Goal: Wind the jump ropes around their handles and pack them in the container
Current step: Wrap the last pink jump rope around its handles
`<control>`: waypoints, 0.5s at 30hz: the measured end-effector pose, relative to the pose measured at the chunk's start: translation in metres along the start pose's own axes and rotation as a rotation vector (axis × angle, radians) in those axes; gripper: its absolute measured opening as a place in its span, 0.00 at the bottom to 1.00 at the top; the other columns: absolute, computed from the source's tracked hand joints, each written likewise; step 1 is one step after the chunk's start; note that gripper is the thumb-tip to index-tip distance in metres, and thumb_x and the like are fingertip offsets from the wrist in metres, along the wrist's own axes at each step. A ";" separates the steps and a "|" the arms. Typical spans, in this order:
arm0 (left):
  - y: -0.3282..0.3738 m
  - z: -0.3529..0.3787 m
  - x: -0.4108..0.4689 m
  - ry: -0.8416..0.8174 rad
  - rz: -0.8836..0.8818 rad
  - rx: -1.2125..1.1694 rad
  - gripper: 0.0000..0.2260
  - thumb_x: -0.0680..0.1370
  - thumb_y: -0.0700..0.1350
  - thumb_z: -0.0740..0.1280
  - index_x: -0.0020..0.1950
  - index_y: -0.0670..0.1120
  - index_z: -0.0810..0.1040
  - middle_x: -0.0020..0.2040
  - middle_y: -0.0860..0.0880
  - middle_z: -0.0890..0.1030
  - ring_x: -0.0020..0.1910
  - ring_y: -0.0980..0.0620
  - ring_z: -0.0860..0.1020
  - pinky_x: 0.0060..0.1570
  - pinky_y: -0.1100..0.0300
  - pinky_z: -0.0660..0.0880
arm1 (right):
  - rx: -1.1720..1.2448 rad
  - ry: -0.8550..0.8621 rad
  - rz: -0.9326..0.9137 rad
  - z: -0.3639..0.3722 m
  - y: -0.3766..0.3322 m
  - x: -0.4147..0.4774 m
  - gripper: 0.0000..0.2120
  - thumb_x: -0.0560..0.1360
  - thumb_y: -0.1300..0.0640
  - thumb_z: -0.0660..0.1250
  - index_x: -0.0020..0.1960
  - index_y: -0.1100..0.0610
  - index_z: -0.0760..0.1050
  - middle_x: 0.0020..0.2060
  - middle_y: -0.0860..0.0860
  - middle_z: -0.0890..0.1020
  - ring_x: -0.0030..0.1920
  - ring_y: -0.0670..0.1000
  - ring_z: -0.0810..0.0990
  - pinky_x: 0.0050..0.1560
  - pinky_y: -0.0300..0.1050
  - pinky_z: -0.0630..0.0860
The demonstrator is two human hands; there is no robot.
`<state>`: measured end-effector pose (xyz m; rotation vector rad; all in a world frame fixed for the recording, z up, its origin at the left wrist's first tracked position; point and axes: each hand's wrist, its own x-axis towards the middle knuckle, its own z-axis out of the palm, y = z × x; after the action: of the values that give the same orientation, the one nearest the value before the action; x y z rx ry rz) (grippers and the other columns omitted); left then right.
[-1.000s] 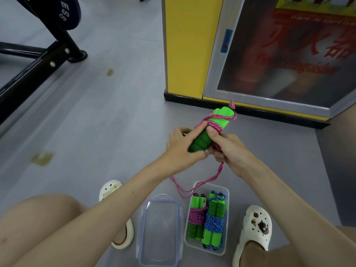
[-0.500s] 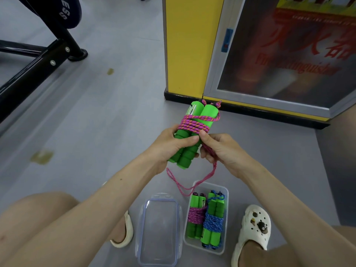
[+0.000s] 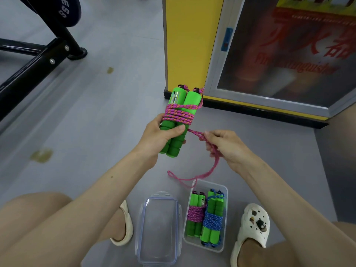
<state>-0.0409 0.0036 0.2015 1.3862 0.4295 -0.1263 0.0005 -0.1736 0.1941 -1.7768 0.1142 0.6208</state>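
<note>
The left hand (image 3: 163,135) is wrapped tight round the near half of the two green handles (image 3: 180,104), with the thumb on top. The handles sit side by side, held up over the grey floor (image 3: 96,132), farther off than the container (image 3: 212,183). Their long way runs from near to far, leaning a little right. The ends where the rope comes out point far, at the yellow cabinet (image 3: 188,45). The soft round ends point near, back at the person. The pink rope (image 3: 179,115) goes round and round the middle of both handles. One bit runs right to the right hand (image 3: 225,149), which pinches it with curled fingers. The rest hangs in a loose loop (image 3: 209,173) down by the container's far rim; I can't tell if it touches. Inside lie a pink bundle (image 3: 195,214) on the left and a blue bundle (image 3: 212,219) on the right, both long way near to far. The lid (image 3: 159,228) lies flat just left of the container
</note>
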 end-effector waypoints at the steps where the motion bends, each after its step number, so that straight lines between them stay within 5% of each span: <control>1: 0.001 -0.002 0.001 0.006 0.011 -0.010 0.17 0.73 0.39 0.72 0.60 0.46 0.74 0.48 0.45 0.83 0.39 0.43 0.84 0.38 0.56 0.81 | 0.038 -0.053 0.013 -0.001 -0.004 -0.001 0.12 0.80 0.55 0.61 0.46 0.61 0.78 0.26 0.51 0.72 0.23 0.45 0.65 0.22 0.34 0.63; 3: 0.003 -0.002 0.001 0.012 0.030 0.012 0.17 0.73 0.39 0.72 0.61 0.45 0.74 0.49 0.44 0.83 0.40 0.43 0.84 0.38 0.56 0.81 | -0.107 -0.173 -0.028 -0.005 -0.011 -0.001 0.13 0.81 0.54 0.59 0.49 0.62 0.78 0.21 0.50 0.69 0.19 0.44 0.59 0.20 0.34 0.55; 7: 0.002 -0.007 0.005 0.141 0.081 0.088 0.16 0.72 0.38 0.73 0.57 0.47 0.75 0.50 0.43 0.82 0.43 0.42 0.83 0.41 0.54 0.80 | -0.542 -0.217 -0.156 -0.006 -0.019 -0.004 0.12 0.78 0.49 0.63 0.45 0.56 0.80 0.25 0.50 0.73 0.25 0.43 0.67 0.30 0.35 0.65; 12: 0.003 -0.021 0.011 0.262 0.070 0.062 0.15 0.73 0.38 0.73 0.55 0.48 0.74 0.51 0.42 0.82 0.42 0.42 0.82 0.36 0.55 0.80 | -0.466 -0.072 -0.117 0.002 -0.007 -0.002 0.15 0.79 0.49 0.62 0.43 0.57 0.82 0.43 0.49 0.77 0.46 0.47 0.73 0.45 0.38 0.69; 15: -0.001 -0.017 0.009 0.259 0.120 0.144 0.15 0.72 0.39 0.74 0.53 0.51 0.74 0.50 0.43 0.81 0.48 0.39 0.82 0.48 0.45 0.80 | -0.233 0.022 0.004 0.003 -0.007 0.002 0.13 0.79 0.53 0.63 0.47 0.60 0.82 0.41 0.50 0.77 0.40 0.47 0.73 0.43 0.41 0.69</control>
<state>-0.0369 0.0211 0.1950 1.5734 0.5589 0.1244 0.0037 -0.1685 0.1992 -2.0086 0.0623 0.6375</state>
